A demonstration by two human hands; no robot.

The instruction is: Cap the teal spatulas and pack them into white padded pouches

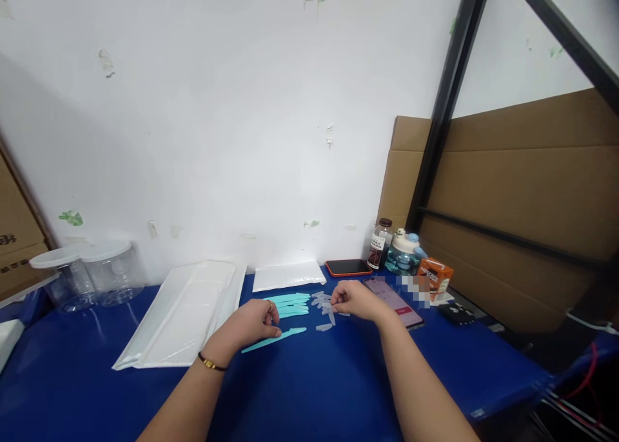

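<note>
My left hand reaches over several turquoise eyebrow razors lying side by side on the blue table. Its fingers are bent, with a gap between thumb and forefinger. Just below the thumb lies a single turquoise razor, apart from the group; whether the thumb touches it is hard to tell. My right hand is over a loose pile of small translucent caps, its thumb and fingers pinched together. What sits in that pinch, if anything, is too small to make out. One cap lies nearer to me than the rest.
White padded mailers lie on the left, and a smaller white packet at the back. Two phones, one orange-edged, a brown-capped bottle, a blue jug and an orange box stand right. Clear tubs occupy the far left.
</note>
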